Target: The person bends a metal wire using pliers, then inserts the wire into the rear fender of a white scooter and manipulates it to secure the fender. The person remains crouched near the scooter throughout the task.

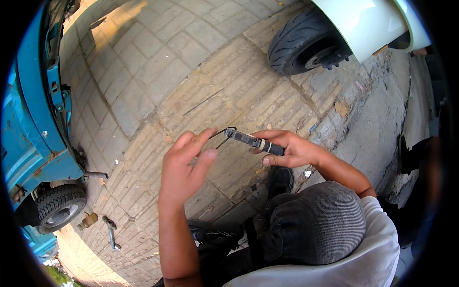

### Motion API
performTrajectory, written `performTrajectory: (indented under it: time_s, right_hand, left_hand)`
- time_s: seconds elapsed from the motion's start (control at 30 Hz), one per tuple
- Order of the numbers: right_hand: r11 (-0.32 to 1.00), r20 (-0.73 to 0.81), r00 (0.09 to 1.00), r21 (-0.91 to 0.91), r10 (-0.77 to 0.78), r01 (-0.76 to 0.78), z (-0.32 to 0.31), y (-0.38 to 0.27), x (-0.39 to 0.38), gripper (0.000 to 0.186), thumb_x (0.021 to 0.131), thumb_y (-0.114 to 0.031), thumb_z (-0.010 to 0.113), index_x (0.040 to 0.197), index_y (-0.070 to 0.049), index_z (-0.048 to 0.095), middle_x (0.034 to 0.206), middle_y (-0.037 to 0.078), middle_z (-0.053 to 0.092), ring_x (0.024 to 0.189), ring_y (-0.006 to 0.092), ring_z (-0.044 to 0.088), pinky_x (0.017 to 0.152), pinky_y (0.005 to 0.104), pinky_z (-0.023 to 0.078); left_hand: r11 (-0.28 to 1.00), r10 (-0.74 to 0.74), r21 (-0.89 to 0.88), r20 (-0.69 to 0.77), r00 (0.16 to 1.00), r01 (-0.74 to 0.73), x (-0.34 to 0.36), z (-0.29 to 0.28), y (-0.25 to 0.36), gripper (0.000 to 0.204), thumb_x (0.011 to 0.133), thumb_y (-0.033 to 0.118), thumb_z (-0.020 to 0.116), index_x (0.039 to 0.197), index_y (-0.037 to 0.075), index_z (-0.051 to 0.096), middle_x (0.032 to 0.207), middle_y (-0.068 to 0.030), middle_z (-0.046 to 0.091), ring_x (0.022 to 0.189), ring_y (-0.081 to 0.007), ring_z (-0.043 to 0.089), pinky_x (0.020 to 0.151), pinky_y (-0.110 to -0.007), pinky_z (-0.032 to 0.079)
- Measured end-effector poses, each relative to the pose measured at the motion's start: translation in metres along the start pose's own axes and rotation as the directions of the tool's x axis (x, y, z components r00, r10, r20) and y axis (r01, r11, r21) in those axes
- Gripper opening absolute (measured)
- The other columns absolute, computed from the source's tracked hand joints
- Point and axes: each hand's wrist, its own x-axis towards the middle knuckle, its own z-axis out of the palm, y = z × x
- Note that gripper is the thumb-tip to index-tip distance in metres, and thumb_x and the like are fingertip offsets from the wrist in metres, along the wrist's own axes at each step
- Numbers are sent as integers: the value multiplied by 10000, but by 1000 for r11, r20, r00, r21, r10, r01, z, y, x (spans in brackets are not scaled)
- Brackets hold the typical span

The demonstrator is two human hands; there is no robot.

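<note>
The widest area is being taken up by the paving (pixel 179 69), which is being flanked by a blue vehicle (pixel 33 119) at the left of the frame and by a white body panel (pixel 373 24) above a smooth-shouldered tyre (pixel 296 45) at the upper right. A smaller treaded tyre (pixel 51 203) is being shown at the lower left. Near the centre, the left hand (pixel 184 167) is being held with thumb and forefinger narrowly apart; whether anything is being pinched there cannot be told. By the right hand (pixel 294 147), right of centre, the dark end of a slim black-and-grey device (pixel 246 139) is being gripped, its tip being pointed toward the left hand. A metal hand tool (pixel 112 234) and a short brown cylinder (pixel 88 221) are being borne by the paving at the lower left. Smallest, a thin black strand (pixel 222 143) is being looped at the device's tip, its two runs being led toward the left fingers. The step in hand is being judged as handling of this strand; a steady right grip and a sure left pinch are seemingly being called for next
</note>
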Motion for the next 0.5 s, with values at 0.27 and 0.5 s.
performTrajectory:
  time_s: [0.27, 0.5]
  right_hand:
    - [953, 224, 974, 287, 32, -97, 11, 10, -5, 380, 877, -220, 717, 1189, -13, 654, 1317, 125, 561, 1206, 243, 525, 991, 344, 415]
    - [872, 321, 947, 467, -13, -147, 13, 0, -5, 352, 906, -207, 683, 1207, -28, 653, 1332, 108, 561, 1152, 216, 553, 936, 333, 459]
  left_hand:
    - [990, -44, -131, 48, 998, 50, -1, -2, -4, 328, 836, 130, 677, 1136, -2, 655, 753, -63, 488, 691, -142, 511, 620, -263, 413]
    - [987, -28, -154, 59, 998, 37, -2, -7, -11, 323, 862, 176, 677, 1116, -23, 654, 760, -63, 508, 686, -135, 517, 625, -256, 429]
